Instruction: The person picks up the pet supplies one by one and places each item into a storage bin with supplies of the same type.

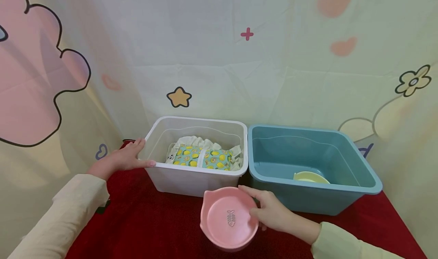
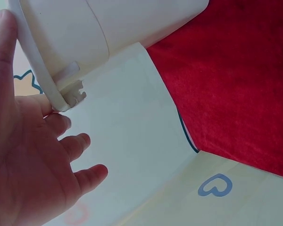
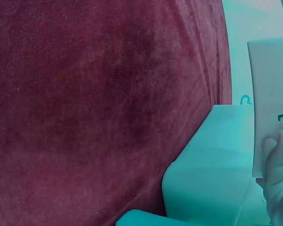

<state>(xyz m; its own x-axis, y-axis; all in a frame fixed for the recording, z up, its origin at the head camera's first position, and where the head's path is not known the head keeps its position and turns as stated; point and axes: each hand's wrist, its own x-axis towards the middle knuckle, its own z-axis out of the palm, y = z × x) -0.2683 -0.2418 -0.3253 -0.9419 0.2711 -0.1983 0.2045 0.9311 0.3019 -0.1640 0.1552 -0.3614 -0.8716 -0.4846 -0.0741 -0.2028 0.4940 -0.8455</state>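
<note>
My right hand [image 1: 273, 213] grips the right rim of a pink bowl [image 1: 224, 217], thumb inside the wall and fingers outside. The bowl has ear-like points and a fishbone mark on its inner bottom, and tilts toward me in front of the bins. In the right wrist view, fingers [image 3: 278, 155] lie against the bowl's lettered outer wall [image 3: 271, 94]. My left hand [image 1: 126, 156] rests at the near left corner of a white bin [image 1: 191, 183], thumb along its front rim. In the left wrist view the other fingers [image 2: 89, 179] are spread loosely beside the rim.
Inside the white bin lies a lemon-print cloth bundle [image 1: 191, 156] with white ruffles. A blue bin [image 1: 291, 198] stands right beside it, with a pale yellow dish [image 1: 309, 176] inside. Both stand on a red cloth [image 1: 154, 228] before a printed curtain [image 1: 212, 88].
</note>
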